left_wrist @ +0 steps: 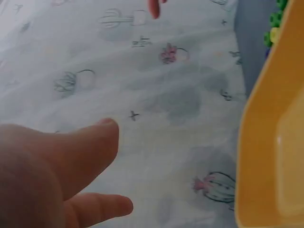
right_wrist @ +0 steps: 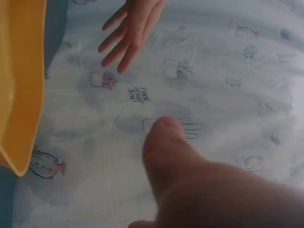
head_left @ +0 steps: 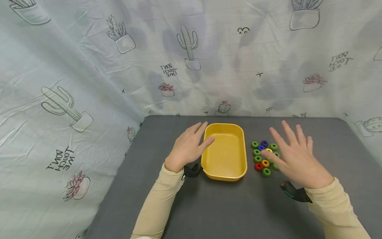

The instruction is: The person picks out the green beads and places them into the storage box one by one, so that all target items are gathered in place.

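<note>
Right hand [head_left: 298, 159] fingers [head_left: 279, 137] over rings [head_left: 264, 157] (spread flat).

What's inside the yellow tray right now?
The yellow tray shows only its bare yellow floor. The left hand touches its left rim. The coloured rings lie outside, partly covered by the right hand.

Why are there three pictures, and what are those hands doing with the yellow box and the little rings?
They show one moment from three cameras. The big picture comes from a camera on the person's head, looking down at a grey table. The other two come from cameras strapped to each wrist, so they show blurry fingers up close. The left hand lies flat, with fingertips touching the rim of an empty yellow tray. The right hand is spread open over a bunch of small coloured rings, green, blue, red, yellow and orange. Neither hand holds anything. A cloth printed with cactuses hangs behind.
</note>
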`<state>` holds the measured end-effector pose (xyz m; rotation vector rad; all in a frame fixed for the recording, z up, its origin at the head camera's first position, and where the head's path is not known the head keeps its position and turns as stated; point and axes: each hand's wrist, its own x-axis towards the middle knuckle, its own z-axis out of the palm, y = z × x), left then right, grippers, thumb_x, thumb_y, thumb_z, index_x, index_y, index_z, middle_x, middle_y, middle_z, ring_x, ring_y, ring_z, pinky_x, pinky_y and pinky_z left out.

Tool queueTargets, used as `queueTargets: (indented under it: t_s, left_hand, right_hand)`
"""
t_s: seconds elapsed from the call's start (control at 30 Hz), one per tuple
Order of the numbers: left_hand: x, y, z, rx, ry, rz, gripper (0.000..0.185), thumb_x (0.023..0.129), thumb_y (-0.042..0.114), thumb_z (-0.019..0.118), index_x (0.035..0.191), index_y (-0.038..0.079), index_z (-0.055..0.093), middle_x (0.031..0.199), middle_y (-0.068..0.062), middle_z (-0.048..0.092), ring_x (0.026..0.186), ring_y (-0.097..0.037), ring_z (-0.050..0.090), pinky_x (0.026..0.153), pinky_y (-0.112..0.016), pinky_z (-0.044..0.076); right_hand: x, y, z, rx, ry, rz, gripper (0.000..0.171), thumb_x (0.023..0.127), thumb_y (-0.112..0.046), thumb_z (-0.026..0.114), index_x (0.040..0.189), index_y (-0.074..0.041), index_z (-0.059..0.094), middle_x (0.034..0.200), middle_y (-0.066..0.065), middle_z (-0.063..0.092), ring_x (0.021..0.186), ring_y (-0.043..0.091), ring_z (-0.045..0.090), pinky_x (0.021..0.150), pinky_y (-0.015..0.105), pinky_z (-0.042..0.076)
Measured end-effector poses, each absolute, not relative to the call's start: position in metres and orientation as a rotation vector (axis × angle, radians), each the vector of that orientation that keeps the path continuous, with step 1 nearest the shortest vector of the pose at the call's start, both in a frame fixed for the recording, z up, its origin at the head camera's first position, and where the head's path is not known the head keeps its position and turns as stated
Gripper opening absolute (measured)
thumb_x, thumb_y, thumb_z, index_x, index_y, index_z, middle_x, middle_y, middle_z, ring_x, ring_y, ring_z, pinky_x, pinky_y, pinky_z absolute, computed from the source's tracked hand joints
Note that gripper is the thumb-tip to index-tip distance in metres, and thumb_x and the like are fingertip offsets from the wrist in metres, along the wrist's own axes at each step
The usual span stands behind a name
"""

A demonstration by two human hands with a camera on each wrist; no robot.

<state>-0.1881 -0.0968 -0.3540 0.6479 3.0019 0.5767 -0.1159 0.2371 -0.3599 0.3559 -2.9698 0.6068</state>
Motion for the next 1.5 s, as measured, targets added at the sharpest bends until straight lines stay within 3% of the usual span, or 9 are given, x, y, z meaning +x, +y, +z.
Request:
queueTargets:
  t_s: [0.17, 0.33, 0.47, 0.6, 0.7, 0.8, 1.17, 1.5]
  left_hand:
    - [-0.196, -0.095, -0.367, 0.59, 2.999, 0.559, 0.072, 0.108, 0.061, 0.042, 0.162, 0.014, 0.038, 0.155, -0.014, 0.051, 0.136, -0.033, 0.056, 0.103, -0.054, 0.053]
    - [-0.202, -0.095, -0.381, 0.535, 3.033, 0.605, 0.068, 0.109, 0.057, 0.044, 0.156, 0.008, 0.048, 0.147, -0.018, 0.059, 0.13, -0.035, 0.061, 0.101, -0.054, 0.055]
    - [-0.204, -0.098, -0.397, 0.489, 3.028, 0.672, 0.068, 0.109, 0.055, 0.045, 0.155, 0.006, 0.048, 0.146, -0.019, 0.06, 0.128, -0.035, 0.063, 0.101, -0.054, 0.055]
    - [-0.202, -0.102, -0.414, 0.464, 3.01, 0.758, 0.066, 0.109, 0.052, 0.046, 0.155, 0.005, 0.047, 0.12, -0.014, 0.069, 0.099, -0.028, 0.069, 0.077, -0.044, 0.059]
    - [-0.201, -0.104, -0.423, 0.447, 2.989, 0.843, 0.063, 0.11, 0.049, 0.048, 0.155, 0.005, 0.047, 0.094, -0.005, 0.064, 0.075, -0.019, 0.061, 0.059, -0.033, 0.049]
    - [-0.199, -0.106, -0.431, 0.428, 2.962, 0.94, 0.062, 0.11, 0.046, 0.049, 0.155, 0.005, 0.047, 0.083, 0.0, 0.057, 0.064, -0.014, 0.052, 0.052, -0.028, 0.04]
    - [-0.185, -0.114, -0.459, 0.378, 2.917, 1.163, 0.052, 0.11, 0.034, 0.053, 0.152, 0.002, 0.051, 0.073, 0.002, 0.055, 0.053, -0.011, 0.046, 0.053, -0.025, 0.037]
    - [-0.17, -0.111, -0.48, 0.394, 2.74, 1.492, 0.051, 0.11, 0.028, 0.054, 0.151, -0.001, 0.049, 0.07, 0.003, 0.053, 0.057, -0.008, 0.051, 0.064, -0.022, 0.044]
  right_hand:
    - [-0.114, 0.242, -0.369, 0.424, -2.898, 0.612, 0.081, 0.103, -0.051, 0.061, 0.163, -0.005, 0.03, 0.169, 0.033, 0.009, 0.151, 0.065, 0.003, 0.112, 0.085, 0.001]
    - [-0.113, 0.247, -0.377, 0.481, -2.816, 0.608, 0.078, 0.102, -0.045, 0.066, 0.161, -0.003, 0.036, 0.166, 0.034, 0.02, 0.149, 0.064, 0.016, 0.115, 0.081, 0.009]
    - [-0.114, 0.248, -0.382, 0.538, -2.733, 0.589, 0.076, 0.097, -0.037, 0.075, 0.157, -0.002, 0.043, 0.161, 0.033, 0.032, 0.141, 0.062, 0.033, 0.11, 0.078, 0.024]
    - [-0.114, 0.247, -0.386, 0.562, -2.693, 0.569, 0.074, 0.094, -0.034, 0.078, 0.153, -0.002, 0.048, 0.155, 0.032, 0.042, 0.133, 0.059, 0.045, 0.103, 0.076, 0.035]
    - [-0.114, 0.247, -0.389, 0.552, -2.696, 0.549, 0.071, 0.093, -0.033, 0.079, 0.151, -0.002, 0.051, 0.152, 0.031, 0.046, 0.128, 0.057, 0.05, 0.1, 0.075, 0.039]
    - [-0.113, 0.249, -0.393, 0.546, -2.694, 0.535, 0.069, 0.093, -0.032, 0.08, 0.149, -0.002, 0.053, 0.149, 0.031, 0.049, 0.124, 0.056, 0.053, 0.099, 0.074, 0.04]
    - [-0.111, 0.26, -0.409, 0.513, -2.742, 0.516, 0.063, 0.09, -0.029, 0.083, 0.14, 0.001, 0.061, 0.134, 0.028, 0.06, 0.112, 0.051, 0.062, 0.086, 0.07, 0.051]
    - [-0.116, 0.27, -0.43, 0.454, -2.84, 0.515, 0.04, 0.091, -0.019, 0.08, 0.124, 0.001, 0.069, 0.114, 0.024, 0.066, 0.089, 0.037, 0.07, 0.06, 0.049, 0.057]
